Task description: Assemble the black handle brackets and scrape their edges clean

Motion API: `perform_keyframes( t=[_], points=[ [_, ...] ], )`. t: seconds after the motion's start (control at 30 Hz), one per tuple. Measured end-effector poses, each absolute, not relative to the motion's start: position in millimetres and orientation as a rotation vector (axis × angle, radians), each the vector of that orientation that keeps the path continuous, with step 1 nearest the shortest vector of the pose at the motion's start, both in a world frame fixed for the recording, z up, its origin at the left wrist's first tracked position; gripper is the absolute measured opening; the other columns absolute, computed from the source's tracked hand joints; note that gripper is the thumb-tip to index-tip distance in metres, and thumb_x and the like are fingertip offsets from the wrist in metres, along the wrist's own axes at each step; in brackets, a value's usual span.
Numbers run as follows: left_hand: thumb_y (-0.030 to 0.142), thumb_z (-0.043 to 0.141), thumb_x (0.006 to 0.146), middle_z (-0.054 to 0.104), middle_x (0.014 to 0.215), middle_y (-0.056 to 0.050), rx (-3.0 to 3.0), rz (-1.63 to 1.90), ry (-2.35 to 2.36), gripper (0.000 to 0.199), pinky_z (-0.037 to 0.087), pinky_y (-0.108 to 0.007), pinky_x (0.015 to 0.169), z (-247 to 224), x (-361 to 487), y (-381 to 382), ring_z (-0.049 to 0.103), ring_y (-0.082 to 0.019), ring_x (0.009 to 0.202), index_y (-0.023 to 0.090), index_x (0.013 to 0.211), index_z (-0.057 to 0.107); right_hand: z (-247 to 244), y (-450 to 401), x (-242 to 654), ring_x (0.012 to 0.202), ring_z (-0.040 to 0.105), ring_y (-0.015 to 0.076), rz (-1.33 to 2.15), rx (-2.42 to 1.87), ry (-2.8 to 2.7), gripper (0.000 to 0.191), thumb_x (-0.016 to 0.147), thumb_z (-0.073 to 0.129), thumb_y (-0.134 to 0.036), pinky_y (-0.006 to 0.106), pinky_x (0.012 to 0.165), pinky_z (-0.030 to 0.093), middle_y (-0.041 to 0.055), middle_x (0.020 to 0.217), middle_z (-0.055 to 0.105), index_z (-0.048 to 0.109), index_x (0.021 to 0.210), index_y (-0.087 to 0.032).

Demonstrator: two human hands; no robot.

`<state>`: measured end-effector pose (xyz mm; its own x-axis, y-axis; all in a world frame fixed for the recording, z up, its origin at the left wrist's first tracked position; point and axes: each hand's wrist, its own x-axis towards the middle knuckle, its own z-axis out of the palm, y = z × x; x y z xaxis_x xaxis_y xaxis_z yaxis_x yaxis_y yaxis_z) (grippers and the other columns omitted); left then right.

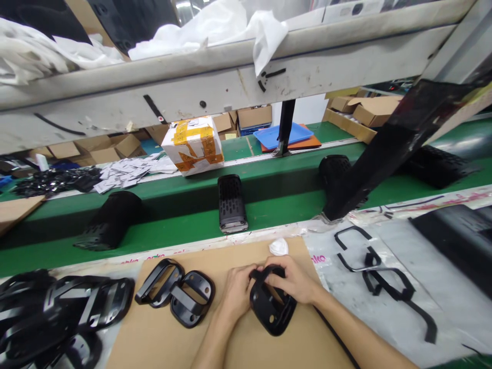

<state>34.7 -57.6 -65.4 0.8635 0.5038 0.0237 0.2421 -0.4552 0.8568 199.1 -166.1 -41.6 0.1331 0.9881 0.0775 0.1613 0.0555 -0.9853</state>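
Gripping is confirmed at both hands in the head view, the only view on record. The left hand is closed on the upper left side of a glossy black rounded plate with a raised loop handle, its fingertips at the end of the loop. The right hand is closed around the upper right side, fingers reaching in under the loop; the exact contact of the fingertips is hidden. The held plate lies between the two hands, tilted, its lower end with a round hole projecting toward the wearer, clear of the fingers. Beneath it is a flat brown cardboard sheet. Whether the plate touches the sheet cannot be determined. On the sheet, left of the left hand, are two similar black looped plates, adjoining each other. A heap of black looped parts occupies the far left. Just beyond the right hand sits a crumpled white wad. To the right, several bent black strips lie on translucent plastic sheeting.
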Motion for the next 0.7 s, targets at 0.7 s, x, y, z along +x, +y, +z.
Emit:
perform_keyframes(
  t=[0.7],
  points=[
    [0.037, 0.05, 0.096, 0.049, 0.055, 0.0, 2.113, 0.319, 0.528, 0.043, 0.03, -0.025, 0.055, -61.8, 39.6, -66.6, 0.043, -0.013, 0.052, 0.018, 0.058, 0.053, -35.6, -179.8, 199.3, 0.059, 0.06, 0.0191, 0.376, -1.263, -1.352, 0.021, 0.091, 0.049, -0.032, 0.031, 0.059, 0.043, 0.0043, 0.069, 0.067, 0.063, 0.08, -0.021]
  ],
)
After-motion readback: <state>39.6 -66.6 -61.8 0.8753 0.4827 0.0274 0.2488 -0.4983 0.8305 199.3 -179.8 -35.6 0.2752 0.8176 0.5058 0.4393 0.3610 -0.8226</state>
